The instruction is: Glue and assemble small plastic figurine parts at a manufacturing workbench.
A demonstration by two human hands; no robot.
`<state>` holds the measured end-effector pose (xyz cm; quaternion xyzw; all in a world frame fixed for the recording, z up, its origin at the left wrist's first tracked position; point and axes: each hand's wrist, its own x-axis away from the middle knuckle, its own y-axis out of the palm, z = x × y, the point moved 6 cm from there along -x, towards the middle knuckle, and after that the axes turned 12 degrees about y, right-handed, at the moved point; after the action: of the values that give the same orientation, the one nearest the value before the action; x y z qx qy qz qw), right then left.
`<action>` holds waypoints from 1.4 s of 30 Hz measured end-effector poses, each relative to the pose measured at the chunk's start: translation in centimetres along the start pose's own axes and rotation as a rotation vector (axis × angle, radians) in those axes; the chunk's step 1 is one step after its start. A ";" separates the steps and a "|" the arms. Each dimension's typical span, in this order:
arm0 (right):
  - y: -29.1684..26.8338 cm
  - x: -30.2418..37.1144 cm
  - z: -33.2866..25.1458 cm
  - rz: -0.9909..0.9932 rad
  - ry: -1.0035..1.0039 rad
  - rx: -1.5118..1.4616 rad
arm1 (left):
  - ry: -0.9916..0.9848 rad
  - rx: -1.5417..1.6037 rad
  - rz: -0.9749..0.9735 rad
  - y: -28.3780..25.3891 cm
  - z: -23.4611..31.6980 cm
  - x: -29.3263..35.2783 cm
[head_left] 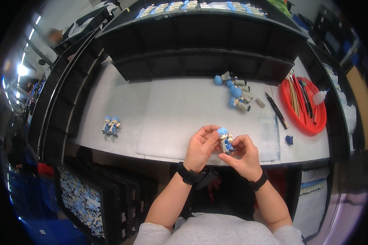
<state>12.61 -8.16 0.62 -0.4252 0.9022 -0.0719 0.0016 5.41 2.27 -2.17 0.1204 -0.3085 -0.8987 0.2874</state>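
Note:
Between my two hands, just above the table's front edge, is a small blue-haired figurine (225,142) held upright. My left hand (201,147) is closed on its head and side with thumb and index finger. The fingers and thumb of my right hand (245,154) grip its other side and its base. Two similar figurines (111,126) stand or lie close together on the left part of the table (171,110). Several more figurines (237,93) lie in a loose group beyond my hands, toward the back right.
A red oval tray (283,96) with brushes, sticks and a small white bottle (319,97) stands at the right. Left of it lie a black pen-like tool (276,110) and a grey block (260,103). A dark blue lump (289,140) sits nearer. A black crate (200,36) closes off the back.

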 end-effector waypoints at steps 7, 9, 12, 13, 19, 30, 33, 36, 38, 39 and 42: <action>-0.3 0.3 0.0 0.010 -0.002 -0.039 | -0.008 -0.020 0.006 0.1 -0.1 -0.1; -0.3 0.4 -0.1 -0.004 -0.006 -0.026 | -0.008 -0.016 -0.006 0.0 -0.1 -0.1; -0.3 0.5 -0.2 -0.018 -0.026 -0.023 | -0.011 -0.010 -0.015 0.0 -0.2 0.0; -0.3 0.5 -0.2 -0.020 -0.026 -0.023 | -0.010 -0.010 -0.013 0.0 -0.2 0.0; -0.3 0.5 0.2 -0.008 -0.029 -0.031 | -0.019 -0.001 -0.021 -0.1 -0.3 0.0; -0.3 0.5 0.2 -0.004 -0.046 -0.082 | -0.019 0.022 -0.016 -0.2 -0.2 0.1; -0.4 0.5 0.3 -0.011 -0.053 -0.101 | -0.016 0.014 -0.020 -0.2 -0.3 0.0; -0.5 0.5 0.5 0.002 -0.083 -0.116 | -0.018 0.026 -0.026 0.0 -0.2 0.0; -0.4 0.5 0.6 0.005 -0.095 -0.120 | -0.008 0.005 -0.036 0.0 -0.2 0.0; -0.4 0.5 0.6 0.008 -0.104 -0.126 | 0.000 -0.014 -0.044 0.0 -0.2 0.0; -0.6 0.5 0.4 0.012 -0.159 -0.134 | -0.003 -0.007 -0.057 0.0 -0.4 -0.1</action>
<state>12.79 -8.93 0.32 -0.4234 0.9045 0.0226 0.0455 5.68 2.15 -2.42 0.1268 -0.3022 -0.9078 0.2617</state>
